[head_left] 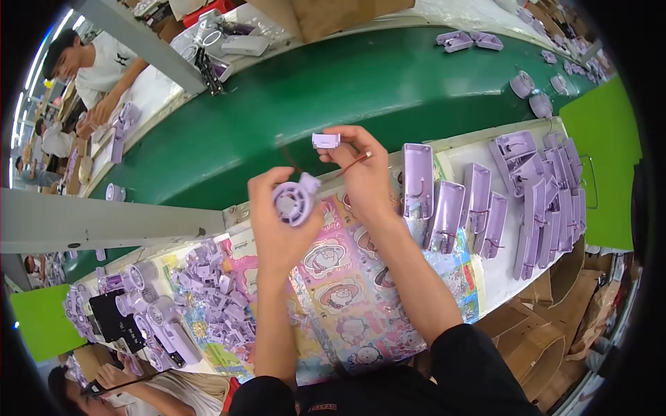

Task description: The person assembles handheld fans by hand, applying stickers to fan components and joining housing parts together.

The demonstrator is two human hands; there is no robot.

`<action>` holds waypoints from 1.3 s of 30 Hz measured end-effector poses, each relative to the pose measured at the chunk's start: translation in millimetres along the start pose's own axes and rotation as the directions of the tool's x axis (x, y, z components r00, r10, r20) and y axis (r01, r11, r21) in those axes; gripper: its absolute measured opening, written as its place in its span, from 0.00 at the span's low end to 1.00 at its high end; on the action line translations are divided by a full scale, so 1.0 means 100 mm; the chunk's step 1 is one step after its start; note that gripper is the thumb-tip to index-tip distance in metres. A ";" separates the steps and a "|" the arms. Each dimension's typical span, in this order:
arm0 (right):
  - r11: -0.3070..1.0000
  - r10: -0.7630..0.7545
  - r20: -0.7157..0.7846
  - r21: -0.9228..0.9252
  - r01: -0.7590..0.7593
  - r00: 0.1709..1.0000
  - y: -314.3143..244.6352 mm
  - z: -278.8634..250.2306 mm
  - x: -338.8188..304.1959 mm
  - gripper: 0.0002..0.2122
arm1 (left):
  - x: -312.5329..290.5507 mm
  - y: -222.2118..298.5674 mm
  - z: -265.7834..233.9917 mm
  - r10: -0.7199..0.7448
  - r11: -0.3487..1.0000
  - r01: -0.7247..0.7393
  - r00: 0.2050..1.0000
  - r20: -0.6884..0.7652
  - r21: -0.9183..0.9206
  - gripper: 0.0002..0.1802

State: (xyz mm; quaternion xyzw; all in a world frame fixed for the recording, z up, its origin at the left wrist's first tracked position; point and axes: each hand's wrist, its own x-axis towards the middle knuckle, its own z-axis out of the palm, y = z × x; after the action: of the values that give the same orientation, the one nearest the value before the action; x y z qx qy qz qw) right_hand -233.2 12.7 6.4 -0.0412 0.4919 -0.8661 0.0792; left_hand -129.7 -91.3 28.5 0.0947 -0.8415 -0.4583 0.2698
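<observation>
Fan ring and small part held up near the middle of the frame

At the lower edge, black sleeves are seen, with both forearms stretched upward. By the left hand, curled part-way closed, the lilac fan ring is gripped at its rim, just left of the centre. By the right hand, the lilac small part is pinched between thumb and fingertips, slightly above the ring and apart from it. A red wire with a pale plug is seen across the right fingers; whether it is joined to the small part cannot be told.

Beneath the hands, the surface is covered by a sheet printed with cartoon figures. At the lower left, loose pieces are heaped beside round housings and a black box. Right of centre, open shells are set out in a row, and more are stacked in a pile farther right.

Beyond the surface, a green belt is stretched across the frame, with cups placed on it at the upper right. At the upper left, a co-worker in white is seen, hands near lilac parts.
</observation>
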 end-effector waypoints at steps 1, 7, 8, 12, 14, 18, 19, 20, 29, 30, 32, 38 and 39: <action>1.000 0.001 0.043 -0.019 0.000 0.999 0.00 -0.02 0.01 0.09 | 0.01 0.01 -0.02 -0.025 1.000 0.024 0.996 0.085 0.006 0.30; 0.953 -0.054 0.183 -0.283 0.105 0.982 -0.03 -0.14 0.00 0.11 | 0.08 -0.11 -0.32 0.015 0.989 -0.036 0.990 0.142 0.146 0.22; 0.901 0.010 0.317 -0.414 0.129 0.948 -0.08 -0.21 0.00 0.11 | 0.08 -0.12 -0.39 -0.028 0.987 0.005 0.990 0.139 0.162 0.21; 0.810 0.119 0.599 -0.520 0.272 0.792 -0.27 -0.23 -0.11 0.14 | 0.10 -0.16 -0.47 -0.094 0.983 0.077 0.991 0.099 0.166 0.22; 0.773 0.170 0.609 -0.570 0.278 0.775 -0.31 -0.24 -0.15 0.15 | 0.08 -0.15 -0.51 -0.129 0.976 0.109 0.987 0.100 0.187 0.22; 0.693 0.294 0.491 -0.700 0.170 0.820 -0.38 -0.29 -0.25 0.12 | 0.09 -0.16 -0.49 -0.150 0.971 0.128 0.984 0.097 0.203 0.23; 0.668 0.295 0.448 -0.729 0.153 0.844 -0.40 -0.29 -0.26 0.12 | 0.09 -0.17 -0.49 -0.156 0.970 0.135 0.983 0.094 0.200 0.23; 0.635 0.239 0.492 -0.731 0.249 0.837 -0.41 -0.30 -0.26 0.11 | 0.11 -0.18 -0.50 -0.154 0.976 0.134 0.982 0.107 0.173 0.23; 0.444 0.340 0.502 -0.831 0.334 0.795 -0.57 -0.19 -0.39 0.18 | 0.11 -0.23 -0.56 -0.132 0.988 0.115 0.977 0.167 0.108 0.24; 0.449 0.318 0.507 -0.825 0.344 0.801 -0.54 -0.21 -0.41 0.19 | 0.11 -0.24 -0.56 -0.124 0.990 0.111 0.978 0.166 0.091 0.25; 0.411 0.329 0.477 -0.849 0.332 0.815 -0.51 -0.20 -0.42 0.22 | 0.10 -0.23 -0.58 -0.127 0.988 0.110 0.976 0.175 0.104 0.29; 0.424 0.217 0.473 -0.833 0.354 0.854 -0.58 -0.18 -0.37 0.21 | 0.12 -0.22 -0.57 -0.090 0.996 0.089 0.980 0.175 0.015 0.30; 0.427 0.097 0.481 -0.811 0.400 0.872 -0.59 -0.18 -0.36 0.20 | 0.11 -0.19 -0.57 -0.088 0.996 0.087 0.980 0.177 0.015 0.30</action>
State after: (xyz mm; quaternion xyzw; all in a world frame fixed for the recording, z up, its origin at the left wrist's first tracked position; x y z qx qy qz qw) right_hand -206.4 64.0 48.0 -0.3251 0.8330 -0.4409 0.0776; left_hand -110.1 -147.8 41.6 0.0915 -0.8588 -0.4735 0.1730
